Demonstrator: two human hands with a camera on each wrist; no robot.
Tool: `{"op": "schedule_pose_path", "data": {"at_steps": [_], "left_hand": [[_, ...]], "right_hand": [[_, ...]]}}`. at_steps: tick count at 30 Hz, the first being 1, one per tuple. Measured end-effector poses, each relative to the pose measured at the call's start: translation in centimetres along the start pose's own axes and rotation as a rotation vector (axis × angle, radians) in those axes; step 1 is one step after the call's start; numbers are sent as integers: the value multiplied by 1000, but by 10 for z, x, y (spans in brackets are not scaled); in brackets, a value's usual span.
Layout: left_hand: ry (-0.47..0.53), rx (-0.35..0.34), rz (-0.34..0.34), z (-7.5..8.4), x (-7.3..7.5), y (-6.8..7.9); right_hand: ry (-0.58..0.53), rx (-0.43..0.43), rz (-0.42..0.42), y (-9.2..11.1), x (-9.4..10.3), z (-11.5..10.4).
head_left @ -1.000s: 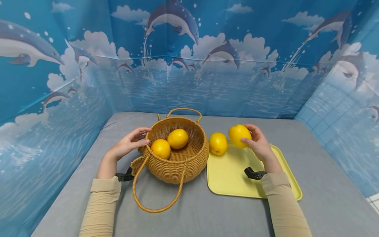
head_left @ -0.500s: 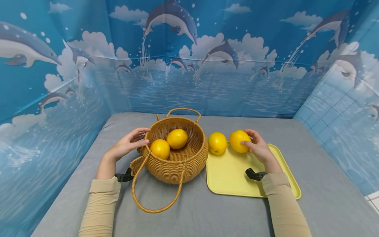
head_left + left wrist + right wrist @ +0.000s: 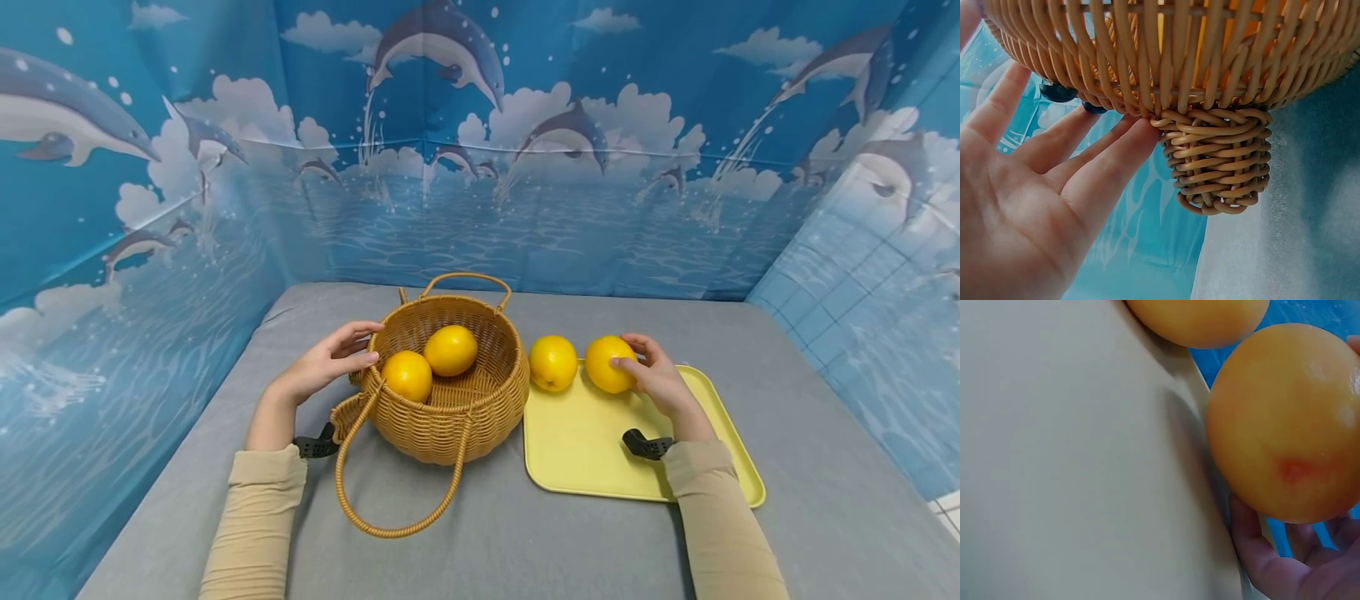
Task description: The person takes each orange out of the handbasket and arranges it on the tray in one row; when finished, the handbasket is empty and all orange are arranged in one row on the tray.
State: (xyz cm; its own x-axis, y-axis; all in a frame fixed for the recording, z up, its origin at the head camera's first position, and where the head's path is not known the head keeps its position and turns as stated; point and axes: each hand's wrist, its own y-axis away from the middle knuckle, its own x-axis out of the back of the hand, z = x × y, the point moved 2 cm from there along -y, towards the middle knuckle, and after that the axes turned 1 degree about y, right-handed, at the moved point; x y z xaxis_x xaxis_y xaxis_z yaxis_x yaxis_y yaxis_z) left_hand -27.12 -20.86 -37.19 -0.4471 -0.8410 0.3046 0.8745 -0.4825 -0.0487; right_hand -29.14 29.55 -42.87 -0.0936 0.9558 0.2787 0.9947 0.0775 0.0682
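Note:
At the tray's far edge, my right hand (image 3: 658,379) holds a round yellow fruit (image 3: 609,364), thumb on the near side and fingers behind. In the right wrist view this fruit (image 3: 1285,425) shows a small reddish spot. Just left of it sits a similar fruit (image 3: 553,363). The wicker basket (image 3: 450,429) has two more inside, a front fruit (image 3: 407,377) and a rear fruit (image 3: 451,351). My left hand (image 3: 321,364) touches the basket's left rim. The left wrist view has its extended fingers (image 3: 1113,153) against the woven wall.
A pale yellow tray (image 3: 585,450) lies right of the basket on a grey cloth-covered surface (image 3: 495,542). One basket handle (image 3: 397,533) droops toward the front, another handle (image 3: 467,276) stands at the back. A dolphin-print curtain (image 3: 480,208) encloses the back and sides.
My right hand has lowered the fruit toward the tray's far edge, a little to the right of its neighbour. The left hand and the basket have stayed in place.

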Motion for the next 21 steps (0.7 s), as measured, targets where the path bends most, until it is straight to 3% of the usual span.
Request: {"op": "schedule_pose_path", "data": {"at_steps": [11,21], "left_hand": [[8,-2,-2,1,-1,1],[0,-4,3,1,-1,1]], "right_hand": [[94,-17,29,1,-4,0],[90,23,-1,0,-7,0]]}}
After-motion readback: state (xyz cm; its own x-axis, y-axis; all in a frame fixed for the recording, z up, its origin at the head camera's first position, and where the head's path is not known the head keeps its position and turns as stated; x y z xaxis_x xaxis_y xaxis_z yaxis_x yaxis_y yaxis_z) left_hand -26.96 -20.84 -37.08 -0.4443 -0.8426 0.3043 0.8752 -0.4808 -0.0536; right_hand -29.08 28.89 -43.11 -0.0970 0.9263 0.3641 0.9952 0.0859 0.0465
